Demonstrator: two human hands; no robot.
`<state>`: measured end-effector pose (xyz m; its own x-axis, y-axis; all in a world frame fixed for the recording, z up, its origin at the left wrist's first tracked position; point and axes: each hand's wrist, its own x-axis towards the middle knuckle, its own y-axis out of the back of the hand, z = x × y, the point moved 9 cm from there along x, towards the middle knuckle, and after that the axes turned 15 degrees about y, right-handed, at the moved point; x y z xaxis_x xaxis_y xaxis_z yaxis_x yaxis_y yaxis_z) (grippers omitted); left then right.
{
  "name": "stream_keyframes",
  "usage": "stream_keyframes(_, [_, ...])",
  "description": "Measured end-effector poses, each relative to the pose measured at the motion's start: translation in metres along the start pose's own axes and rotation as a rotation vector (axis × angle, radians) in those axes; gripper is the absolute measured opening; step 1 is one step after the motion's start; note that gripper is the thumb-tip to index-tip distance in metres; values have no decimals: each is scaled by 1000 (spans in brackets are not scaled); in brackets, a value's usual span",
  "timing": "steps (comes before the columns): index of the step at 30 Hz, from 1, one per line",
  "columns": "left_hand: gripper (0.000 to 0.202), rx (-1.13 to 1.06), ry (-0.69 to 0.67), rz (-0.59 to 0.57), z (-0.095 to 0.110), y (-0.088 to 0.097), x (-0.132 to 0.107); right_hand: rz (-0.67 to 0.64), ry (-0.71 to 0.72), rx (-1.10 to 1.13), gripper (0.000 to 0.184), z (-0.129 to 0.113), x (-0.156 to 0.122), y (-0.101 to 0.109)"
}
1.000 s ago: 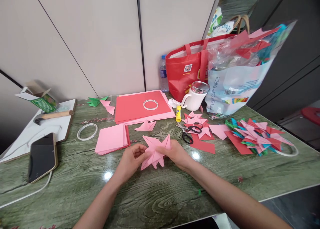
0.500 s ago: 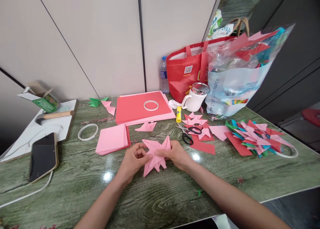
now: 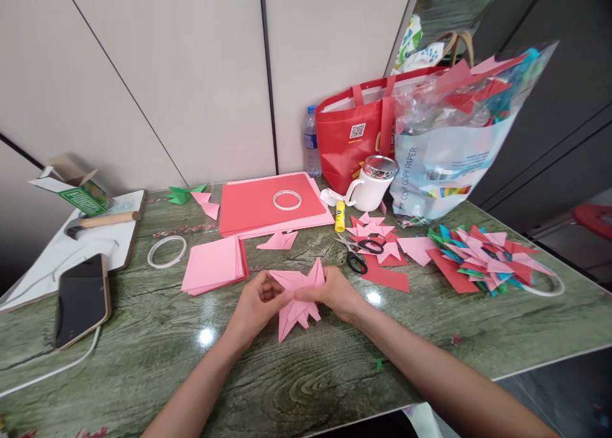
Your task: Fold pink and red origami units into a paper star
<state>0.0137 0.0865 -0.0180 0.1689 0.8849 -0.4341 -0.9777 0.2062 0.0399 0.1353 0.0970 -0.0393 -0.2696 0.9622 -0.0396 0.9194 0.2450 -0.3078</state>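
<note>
A pink folded paper star (image 3: 299, 298) with several points is held just above the green wood-grain table (image 3: 287, 387). My left hand (image 3: 255, 307) pinches its left side with curled fingers. My right hand (image 3: 337, 291) grips its right side, thumb on top. A stack of pink square sheets (image 3: 215, 264) lies just left of my hands. A small pink folded piece (image 3: 278, 240) lies behind the star.
Red and pink sheets (image 3: 272, 205) with a tape ring (image 3: 287, 199) lie at the back. Scissors (image 3: 356, 253), a glue stick (image 3: 340, 215), a white mug (image 3: 370, 183), a red bag (image 3: 356, 135), a plastic bag (image 3: 444, 145), coloured folded pieces (image 3: 482, 262), a phone (image 3: 81, 299).
The star has turned slightly in my hands, its lower points swinging toward me. Both hands have shifted their pinch a little closer together.
</note>
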Motion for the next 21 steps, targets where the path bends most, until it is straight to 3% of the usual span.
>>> stream_keyframes(3, [32,38,-76,123,9,10,-4,-34,-15,-21,30,0,-1,-2])
stream_keyframes(6, [25,143,-110,174,15,12,-7,-71,-33,-52,24,-1,-2,-5])
stream_keyframes(21, [37,241,-25,19,3,-2,-3,-194,-70,-172,17,0,-6,-11])
